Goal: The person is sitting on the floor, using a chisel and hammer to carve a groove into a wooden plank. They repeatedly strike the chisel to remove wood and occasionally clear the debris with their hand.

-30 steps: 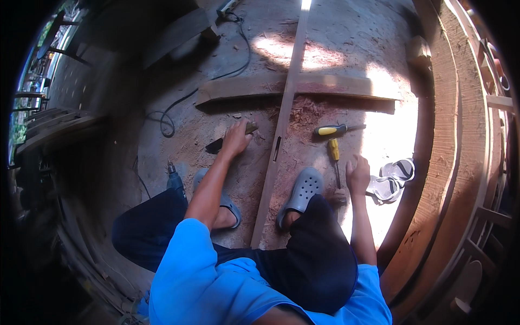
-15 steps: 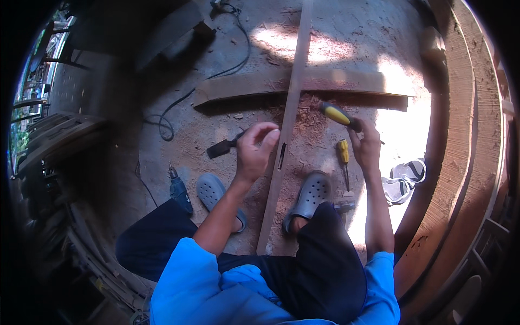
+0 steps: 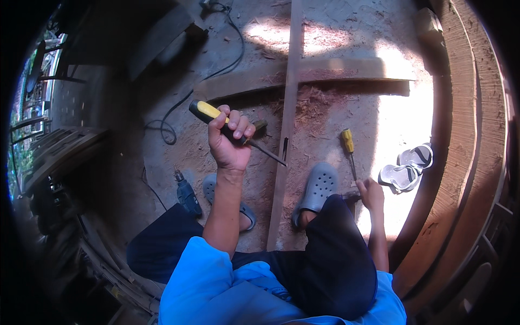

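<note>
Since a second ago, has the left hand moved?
Yes. The left hand rose off the ground left of the long wooden strip and now grips a yellow-handled chisel.

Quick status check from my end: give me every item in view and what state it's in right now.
Left hand: fist closed round a chisel.
Chisel: held, tip at the slat.
Right hand: down on a tool by the right foot, tool unclear.
Second chisel: lying loose on the ground.
Wooden slat: flat, crossing a plank.
Drill: lying unused.
Sandals: off, side by side.

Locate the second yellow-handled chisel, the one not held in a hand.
In the head view, the chisel lies on the ground right of the long wooden strip, beside the grey clog.
</note>
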`<state>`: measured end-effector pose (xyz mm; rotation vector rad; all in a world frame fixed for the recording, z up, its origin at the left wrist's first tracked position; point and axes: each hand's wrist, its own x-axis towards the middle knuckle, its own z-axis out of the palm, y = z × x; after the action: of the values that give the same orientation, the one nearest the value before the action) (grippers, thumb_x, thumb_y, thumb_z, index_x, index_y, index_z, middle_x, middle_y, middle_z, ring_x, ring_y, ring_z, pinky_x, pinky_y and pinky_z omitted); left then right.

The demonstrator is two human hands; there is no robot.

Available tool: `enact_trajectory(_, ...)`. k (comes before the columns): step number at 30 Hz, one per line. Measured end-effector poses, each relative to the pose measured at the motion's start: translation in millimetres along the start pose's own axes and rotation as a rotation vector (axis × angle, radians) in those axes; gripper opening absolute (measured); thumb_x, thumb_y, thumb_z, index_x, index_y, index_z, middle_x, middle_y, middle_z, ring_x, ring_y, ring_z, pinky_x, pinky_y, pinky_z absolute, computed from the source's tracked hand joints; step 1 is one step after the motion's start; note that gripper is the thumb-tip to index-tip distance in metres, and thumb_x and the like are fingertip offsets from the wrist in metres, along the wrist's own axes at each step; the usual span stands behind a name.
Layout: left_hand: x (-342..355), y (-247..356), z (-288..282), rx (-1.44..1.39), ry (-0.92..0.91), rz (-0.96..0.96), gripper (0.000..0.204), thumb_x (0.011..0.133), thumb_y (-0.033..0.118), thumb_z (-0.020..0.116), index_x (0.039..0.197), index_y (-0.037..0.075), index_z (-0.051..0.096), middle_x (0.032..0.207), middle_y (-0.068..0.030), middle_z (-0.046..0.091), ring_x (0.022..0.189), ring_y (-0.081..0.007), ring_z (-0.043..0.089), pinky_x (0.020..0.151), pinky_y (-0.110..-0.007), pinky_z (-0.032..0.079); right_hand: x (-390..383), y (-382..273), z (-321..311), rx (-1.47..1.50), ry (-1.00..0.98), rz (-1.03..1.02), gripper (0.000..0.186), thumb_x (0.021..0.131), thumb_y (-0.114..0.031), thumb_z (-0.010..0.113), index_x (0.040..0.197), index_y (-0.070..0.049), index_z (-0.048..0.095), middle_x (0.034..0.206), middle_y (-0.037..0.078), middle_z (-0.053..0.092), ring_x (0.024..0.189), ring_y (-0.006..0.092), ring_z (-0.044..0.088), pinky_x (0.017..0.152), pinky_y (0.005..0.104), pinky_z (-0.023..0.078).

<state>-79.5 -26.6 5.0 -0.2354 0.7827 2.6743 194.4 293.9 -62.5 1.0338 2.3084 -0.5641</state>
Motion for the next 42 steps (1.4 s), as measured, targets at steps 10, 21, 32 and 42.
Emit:
enact_trajectory(10, -3.0, -3.9, 20.4, 0.522, 0.112, 0.17, 0.057, 0.091, 0.063, 0.068, 0.114, 0.012, 0.057, 0.09, -0.0021, 0.056, 0.072, -0.012, 0.055, 0.068, -0.03, 0.049, -55.5, 64.7, 108.5, 0.238, 0.053, 0.073, 0.055, 0.084, -0.033, 0.077, 0.123, 0.001, 0.059, 0.115, 0.028, 0.069, 0.11, 0.0444, 0.066, 0.094, 0.0506, 0.051)
enact_trajectory(21, -34.4, 11.9, 44.8, 0.621, -0.198, 0.116, 0.02, 0.092, 0.012, 0.068, 0.091, 0.011, 0.049, 0.071, -0.0016, 0.052, 0.068, -0.0128, 0.053, 0.083, -0.037, 0.046, -52.5, 50.2, 81.7, 0.405, -0.071, 0.21, 0.031, 0.083, -0.019, 0.069, 0.102, 0.006, 0.066, 0.083, 0.021, 0.071, 0.074, 0.0332, 0.07, 0.068, 0.0439, 0.053)
enact_trajectory(32, -17.5, -8.4, 10.8, 0.686, -0.389, 0.142, 0.017, 0.085, 0.006, 0.069, 0.087, 0.009, 0.052, 0.071, -0.0026, 0.056, 0.067, -0.0153, 0.055, 0.084, -0.04, 0.048, -58.1, 10.9, 38.6, 0.609, -0.152, 0.186, 0.024, 0.083, -0.015, 0.065, 0.099, 0.004, 0.065, 0.068, 0.009, 0.061, 0.055, 0.0162, 0.058, 0.05, 0.0345, 0.045)
enact_trajectory(42, -27.9, -25.8, 19.5, 1.063, -0.855, 0.288, 0.025, 0.075, -0.001, 0.081, 0.081, 0.008, 0.058, 0.07, -0.0034, 0.06, 0.063, -0.0221, 0.06, 0.074, -0.041, 0.051, -77.6, -65.5, -77.3, 0.637, -0.075, -0.308, 0.036, 0.083, -0.016, 0.068, 0.114, 0.001, 0.064, 0.07, 0.014, 0.064, 0.06, 0.0221, 0.064, 0.06, 0.0364, 0.05)
